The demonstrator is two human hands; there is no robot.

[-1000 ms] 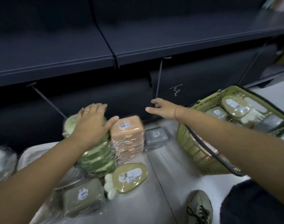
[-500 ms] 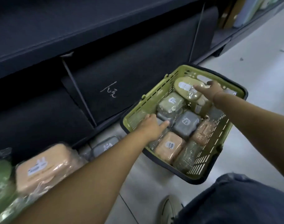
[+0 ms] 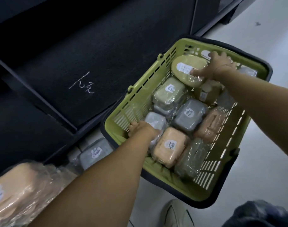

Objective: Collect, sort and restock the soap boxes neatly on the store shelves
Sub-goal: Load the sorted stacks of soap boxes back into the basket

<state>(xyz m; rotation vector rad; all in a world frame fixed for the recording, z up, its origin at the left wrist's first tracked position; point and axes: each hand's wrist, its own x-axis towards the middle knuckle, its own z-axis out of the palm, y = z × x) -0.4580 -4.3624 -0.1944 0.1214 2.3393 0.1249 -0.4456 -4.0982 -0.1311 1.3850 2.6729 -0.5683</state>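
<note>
A green shopping basket (image 3: 136, 104) on the floor holds several plastic-wrapped soap boxes in grey, green and peach. My left hand (image 3: 143, 129) reaches into its near left corner and closes on a pale grey soap box (image 3: 156, 119). My right hand (image 3: 217, 66) grips an oval olive-green soap box (image 3: 184, 71) at the basket's far end, thumb on its label. A grey box (image 3: 190, 115), a peach box (image 3: 169, 146) and a green box (image 3: 168, 90) lie between the hands.
Dark shelf panels (image 3: 90, 63) with a chalk mark run along the left. A peach soap box stack (image 3: 13, 190) and a grey box (image 3: 95, 151) sit on the floor at lower left. My shoe (image 3: 176, 213) and knee (image 3: 263, 213) are below the basket.
Both hands left the stacks by the shelf and went into the basket. The right hand has closed on the oval green box, the left on the pale grey one.
</note>
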